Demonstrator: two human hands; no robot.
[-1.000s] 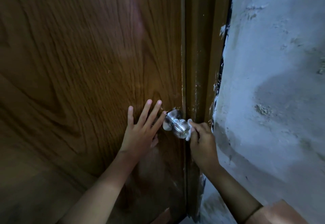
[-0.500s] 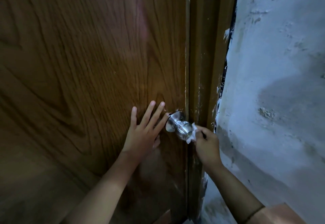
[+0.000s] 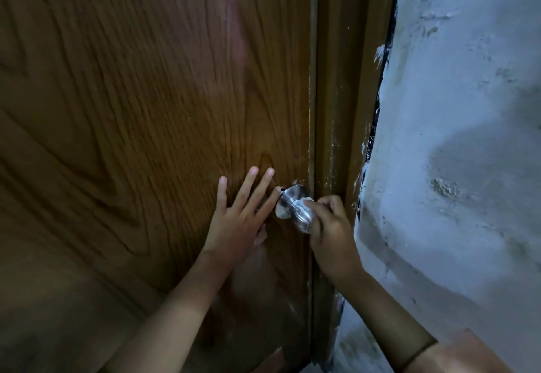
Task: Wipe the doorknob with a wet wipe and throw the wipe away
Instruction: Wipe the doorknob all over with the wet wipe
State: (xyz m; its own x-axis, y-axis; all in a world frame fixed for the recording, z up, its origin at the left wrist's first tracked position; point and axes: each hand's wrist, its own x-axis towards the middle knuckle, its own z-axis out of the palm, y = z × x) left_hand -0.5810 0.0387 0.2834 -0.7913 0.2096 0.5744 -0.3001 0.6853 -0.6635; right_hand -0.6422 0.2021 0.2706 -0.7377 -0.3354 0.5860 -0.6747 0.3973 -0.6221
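A shiny silver doorknob [image 3: 294, 207] sticks out of the brown wooden door [image 3: 152, 126] near its right edge. My right hand [image 3: 332, 226] grips the knob's front from the right, pressing a white wet wipe [image 3: 309, 198] against it; only a small edge of the wipe shows above my fingers. My left hand [image 3: 240, 214] lies flat on the door just left of the knob, fingers spread and holding nothing, its fingertips by the knob's round plate.
A brown door frame [image 3: 339, 109] runs down right of the door. Beyond it is a rough, patchy white-blue wall [image 3: 456, 138] with chipped paint along the frame's edge. No bin is in view.
My right hand has moved back up and left onto the knob, covering its front with the wipe. My left hand has stayed flat on the door.
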